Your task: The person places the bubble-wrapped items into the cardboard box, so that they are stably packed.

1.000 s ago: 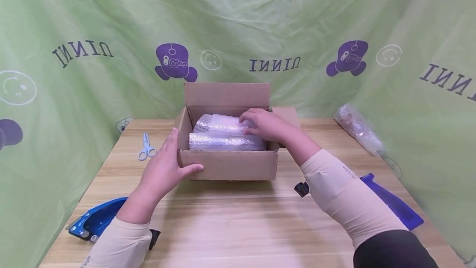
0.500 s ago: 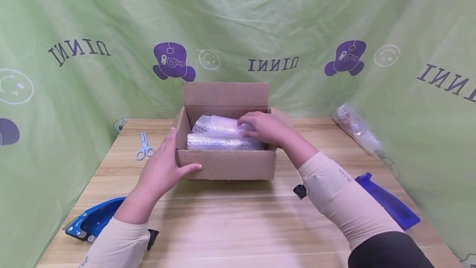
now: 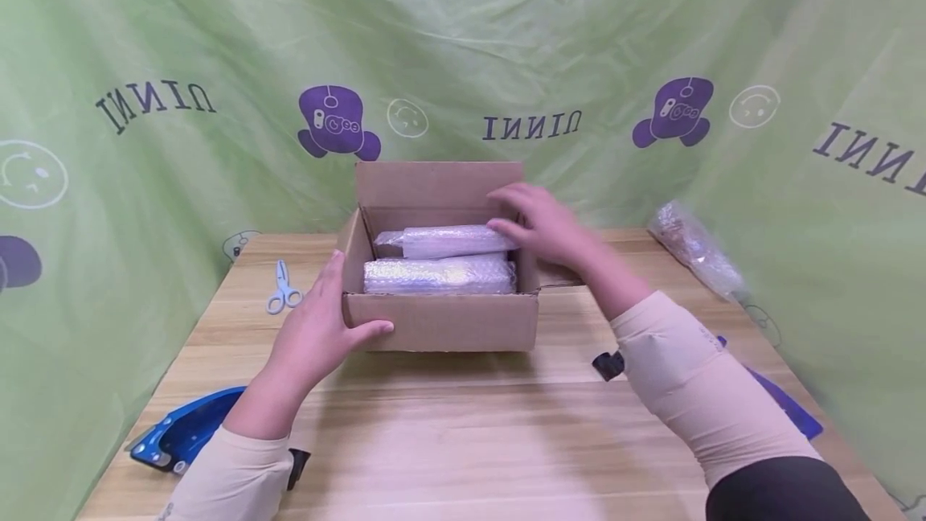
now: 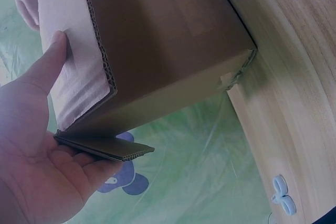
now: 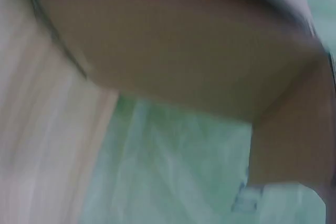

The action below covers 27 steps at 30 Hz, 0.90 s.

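Observation:
An open cardboard box (image 3: 441, 324) stands near the back of the table with two bubble-wrapped bundles inside. The front bundle (image 3: 439, 274) lies along the near wall; the back bundle (image 3: 456, 240) lies behind it. My left hand (image 3: 316, 332) grips the box's left front corner. In the left wrist view, its thumb rests on the front flap (image 4: 79, 61) and its fingers curl under the side flap (image 4: 107, 147). My right hand (image 3: 538, 223) is over the box's right side, thumb by the back bundle's right end; contact cannot be made out. The right wrist view shows the box's outer side (image 5: 173, 51), blurred, without the hand.
Light blue scissors (image 3: 283, 288) lie left of the box. A blue plastic object (image 3: 191, 428) is partly behind my left forearm, and a purple one (image 3: 792, 408) is behind my right sleeve. Another bubble-wrapped bundle (image 3: 696, 252) lies at the table's right rear, by the green curtain (image 3: 608, 14).
My right hand has moved up and right, off the top of the back bundle. That bundle now lies straighter across the box. My left hand has kept its place on the corner.

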### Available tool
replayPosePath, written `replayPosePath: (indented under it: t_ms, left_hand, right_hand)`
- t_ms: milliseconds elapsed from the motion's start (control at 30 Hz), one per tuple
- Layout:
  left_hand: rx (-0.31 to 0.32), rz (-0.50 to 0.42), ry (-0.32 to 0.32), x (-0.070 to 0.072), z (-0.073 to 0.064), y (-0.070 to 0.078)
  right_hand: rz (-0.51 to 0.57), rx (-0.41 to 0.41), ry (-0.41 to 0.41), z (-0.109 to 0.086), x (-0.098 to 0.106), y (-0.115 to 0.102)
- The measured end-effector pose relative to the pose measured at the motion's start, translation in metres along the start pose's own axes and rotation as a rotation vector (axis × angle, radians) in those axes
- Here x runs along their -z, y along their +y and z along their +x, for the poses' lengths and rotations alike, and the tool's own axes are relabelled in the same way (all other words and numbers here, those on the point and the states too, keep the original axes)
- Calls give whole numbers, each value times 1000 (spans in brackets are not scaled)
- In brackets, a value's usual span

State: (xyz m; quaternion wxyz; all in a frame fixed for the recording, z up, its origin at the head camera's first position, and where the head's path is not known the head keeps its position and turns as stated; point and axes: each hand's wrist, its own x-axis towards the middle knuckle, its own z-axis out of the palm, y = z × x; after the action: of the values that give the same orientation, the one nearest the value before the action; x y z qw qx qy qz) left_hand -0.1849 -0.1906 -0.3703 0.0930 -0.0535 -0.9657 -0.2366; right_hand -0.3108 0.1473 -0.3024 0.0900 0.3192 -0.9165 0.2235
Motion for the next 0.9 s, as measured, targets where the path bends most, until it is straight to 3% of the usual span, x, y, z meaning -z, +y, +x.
replayPosePath:
  t_ms: [133,233,333,533,700,900]
  left_hand:
    - [1,8,2,0,0,0]
    - [0,10,5,1,-1,0]
    - [-3,9,10,2,-1,0]
    - [2,8,9,3,-2,-1]
    - [8,7,8,5,-2,0]
    - [13,6,-5,3,-2,1]
  right_hand:
    - [35,-116,129,-9,35,31]
    - [2,-247,223,-20,57,64]
    - [-56,-377,258,-36,68,102]
    - [-116,-580,203,-74,73,161]
    - [-107,-707,110,-108,70,189]
    - [-129,-790,-15,-146,63,213]
